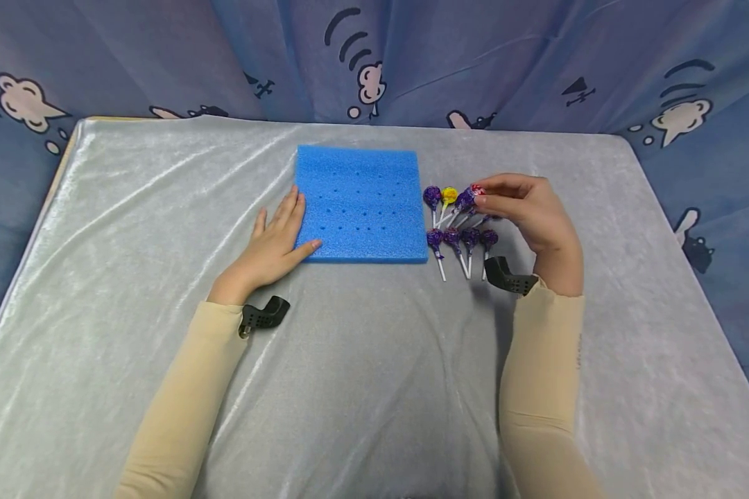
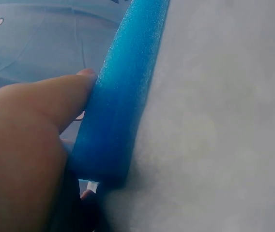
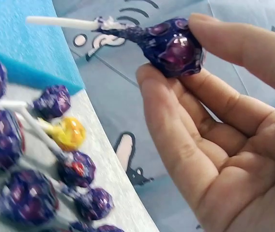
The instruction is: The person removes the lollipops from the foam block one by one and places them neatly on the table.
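A blue foam block with rows of small holes in its top lies toward the back of the table. My left hand rests along its left side, fingers straight at the edge and thumb over the front left corner. In the right wrist view, my right hand pinches a purple-wrapped lollipop by its round head between thumb and fingertips. That lollipop is above the table, its white stick pointing left toward the foam. Below it lie several other lollipops, mostly purple, plus a yellow one.
A pale grey velvety cloth covers the table. Behind the table hangs a blue patterned curtain. The lollipops lie in two rough rows just right of the foam, some sticks crossing in the back row. Black mounts sit at both wrists.
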Tool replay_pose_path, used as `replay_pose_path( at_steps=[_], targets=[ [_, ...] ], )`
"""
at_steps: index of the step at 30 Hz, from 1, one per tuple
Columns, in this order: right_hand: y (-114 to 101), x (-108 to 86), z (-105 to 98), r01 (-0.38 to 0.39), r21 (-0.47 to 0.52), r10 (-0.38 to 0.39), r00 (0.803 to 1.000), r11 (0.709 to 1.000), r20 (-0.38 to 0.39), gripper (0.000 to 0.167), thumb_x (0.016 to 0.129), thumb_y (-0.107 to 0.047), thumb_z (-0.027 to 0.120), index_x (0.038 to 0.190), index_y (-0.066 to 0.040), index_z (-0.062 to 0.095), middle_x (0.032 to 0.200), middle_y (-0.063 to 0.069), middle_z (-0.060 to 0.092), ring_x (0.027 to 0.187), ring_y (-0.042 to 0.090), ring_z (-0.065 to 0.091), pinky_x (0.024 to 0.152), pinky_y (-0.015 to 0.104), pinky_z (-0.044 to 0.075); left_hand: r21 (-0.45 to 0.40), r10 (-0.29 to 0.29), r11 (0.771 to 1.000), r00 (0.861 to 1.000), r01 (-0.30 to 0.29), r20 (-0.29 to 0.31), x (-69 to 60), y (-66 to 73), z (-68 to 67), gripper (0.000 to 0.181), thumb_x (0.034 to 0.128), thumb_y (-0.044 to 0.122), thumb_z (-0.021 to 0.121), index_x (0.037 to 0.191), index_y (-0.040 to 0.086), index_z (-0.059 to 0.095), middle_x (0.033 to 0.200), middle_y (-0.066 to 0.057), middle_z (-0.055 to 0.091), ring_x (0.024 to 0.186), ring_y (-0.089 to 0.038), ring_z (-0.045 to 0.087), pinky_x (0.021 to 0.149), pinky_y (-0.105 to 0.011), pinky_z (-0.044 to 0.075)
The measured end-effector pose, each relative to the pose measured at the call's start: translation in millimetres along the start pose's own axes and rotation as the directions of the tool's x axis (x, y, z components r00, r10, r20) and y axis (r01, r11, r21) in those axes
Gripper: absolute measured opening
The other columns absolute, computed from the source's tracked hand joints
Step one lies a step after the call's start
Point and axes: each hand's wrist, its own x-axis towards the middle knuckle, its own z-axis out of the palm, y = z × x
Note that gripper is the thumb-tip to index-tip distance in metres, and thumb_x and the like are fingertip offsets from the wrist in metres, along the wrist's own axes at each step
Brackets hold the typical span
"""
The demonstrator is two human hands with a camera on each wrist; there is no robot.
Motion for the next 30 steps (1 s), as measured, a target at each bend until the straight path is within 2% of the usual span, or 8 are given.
replay_pose_path(
  at_steps=[6,10,14,17,24,26,30],
  targets=[
    [1,-6.3,-16,-0.007,0.106,0.012,0.998,0.994,-0.055,0.016,0.084,0.007,0.065,0.095,-0.001,0.073,0.090,0.005,0.068,0.078,0.013,0.064,0.071,0.021,0.054,-0.003,0.003,1.000,1.000,-0.003,-0.002,-0.5,0.7,-0.3,0.081,0.0986,0.045,0.040,0.149,0.002,-0.007,0.155,-0.009,-0.020,0.142,-0.023,-0.012,0.109,-0.047,-0.017],
    [3,-11.9,-30,-0.013,0.221,0.036,0.994,0.975,-0.102,0.015,0.084,0.010,0.063,0.094,0.003,0.071,0.091,0.008,0.068,0.079,0.015,0.065,0.071,0.024,0.055,-0.005,0.007,1.000,1.000,-0.007,-0.003,-0.7,0.6,-0.2,0.081,0.0986,0.045,0.040,0.149,0.002,-0.006,0.155,-0.009,-0.020,0.142,-0.023,-0.012,0.109,-0.047,-0.017],
    [8,-17.5,-46,-0.044,0.277,0.088,0.985,0.960,-0.147,0.013,0.084,0.010,0.063,0.090,0.003,0.072,0.088,0.009,0.070,0.077,0.016,0.068,0.071,0.025,0.055,-0.006,0.009,1.000,1.000,-0.009,-0.003,-0.7,0.5,0.0,0.081,0.0986,0.045,0.039,0.149,0.002,-0.006,0.155,-0.008,-0.020,0.142,-0.023,-0.012,0.109,-0.047,-0.017],
    [13,-20.5,-56,-0.084,0.291,0.141,0.974,0.953,-0.179,0.010,0.084,0.007,0.064,0.088,0.002,0.072,0.084,0.008,0.070,0.075,0.017,0.069,0.071,0.025,0.055,-0.004,0.009,1.000,1.000,-0.009,-0.003,-0.5,0.5,0.0,0.081,0.0986,0.045,0.039,0.149,0.002,-0.007,0.155,-0.008,-0.020,0.142,-0.023,-0.012,0.109,-0.047,-0.017],
    [30,-22.1,-72,-0.185,0.288,0.261,0.931,0.940,-0.254,0.006,0.082,0.000,0.070,0.080,-0.002,0.074,0.079,0.005,0.072,0.072,0.014,0.070,0.068,0.024,0.055,0.002,0.002,1.000,1.000,-0.002,-0.002,-0.7,0.6,-0.2,0.081,0.0986,0.046,0.039,0.149,0.002,-0.007,0.155,-0.008,-0.020,0.143,-0.024,-0.010,0.110,-0.047,-0.016],
    [35,-22.5,-75,-0.200,0.272,0.271,0.927,0.941,-0.258,0.009,0.083,0.000,0.069,0.078,-0.004,0.075,0.078,0.005,0.072,0.072,0.013,0.069,0.068,0.024,0.055,0.003,0.001,1.000,1.000,-0.001,-0.003,-0.7,0.5,-0.2,0.081,0.0986,0.046,0.039,0.149,0.002,-0.007,0.155,-0.008,-0.020,0.143,-0.025,-0.010,0.110,-0.048,-0.015],
    [44,-22.4,-78,-0.230,0.224,0.281,0.931,0.947,-0.231,0.017,0.087,0.001,0.064,0.076,-0.007,0.075,0.078,0.003,0.072,0.072,0.011,0.069,0.067,0.023,0.055,0.003,-0.001,1.000,1.000,0.001,-0.003,-0.7,0.3,-0.1,0.081,0.0987,0.046,0.039,0.149,0.002,-0.007,0.155,-0.008,-0.020,0.143,-0.024,-0.010,0.110,-0.047,-0.016]
  ],
)
